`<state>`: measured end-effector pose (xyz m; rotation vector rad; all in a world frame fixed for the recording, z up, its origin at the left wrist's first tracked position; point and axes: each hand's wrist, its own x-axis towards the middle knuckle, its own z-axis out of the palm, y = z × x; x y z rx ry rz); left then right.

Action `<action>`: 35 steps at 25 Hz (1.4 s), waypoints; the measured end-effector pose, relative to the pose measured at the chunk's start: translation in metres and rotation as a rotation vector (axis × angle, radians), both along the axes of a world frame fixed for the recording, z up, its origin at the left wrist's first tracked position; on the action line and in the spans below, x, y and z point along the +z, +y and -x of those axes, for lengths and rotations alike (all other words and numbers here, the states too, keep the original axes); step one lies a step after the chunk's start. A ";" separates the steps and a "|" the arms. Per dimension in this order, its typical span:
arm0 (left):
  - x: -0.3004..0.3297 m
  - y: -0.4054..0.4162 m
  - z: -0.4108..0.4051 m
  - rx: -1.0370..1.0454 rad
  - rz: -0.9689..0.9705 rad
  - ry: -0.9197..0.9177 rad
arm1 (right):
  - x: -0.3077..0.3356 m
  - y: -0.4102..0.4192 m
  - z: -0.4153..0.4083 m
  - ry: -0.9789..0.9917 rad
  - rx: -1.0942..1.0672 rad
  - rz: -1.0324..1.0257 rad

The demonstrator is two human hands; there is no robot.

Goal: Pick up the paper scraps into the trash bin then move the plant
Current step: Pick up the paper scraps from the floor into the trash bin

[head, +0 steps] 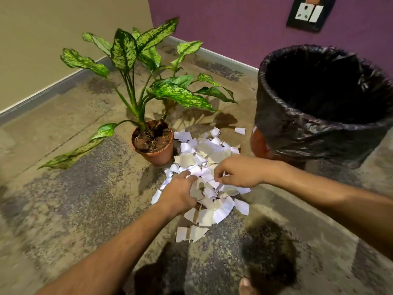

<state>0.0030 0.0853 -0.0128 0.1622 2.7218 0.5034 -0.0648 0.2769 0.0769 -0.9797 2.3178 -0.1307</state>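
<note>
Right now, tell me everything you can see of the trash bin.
The round trash bin stands upright on the floor at the right, against the purple wall. A crinkled black plastic liner is folded over its rim and drapes down the outside; orange-brown wall shows beneath. Its inside looks dark; contents cannot be told. Neither hand touches it.

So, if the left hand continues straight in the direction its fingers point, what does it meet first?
Probably more paper scraps, since the left hand already rests on the pile, pointing up-right; beyond them, perhaps the trash bin.
</note>
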 end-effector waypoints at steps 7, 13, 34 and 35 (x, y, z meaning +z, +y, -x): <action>-0.022 -0.025 -0.029 -0.030 0.078 -0.268 | -0.078 -0.010 -0.042 0.172 0.144 -0.225; -0.024 -0.017 -0.034 0.037 0.087 -0.409 | -0.102 -0.011 -0.048 0.084 0.063 -0.263; -0.038 0.026 -0.042 -0.267 0.320 -0.232 | -0.123 0.001 -0.029 0.251 0.298 -0.220; -0.037 0.024 -0.039 -0.240 0.307 -0.207 | -0.121 0.003 -0.028 0.280 0.296 -0.197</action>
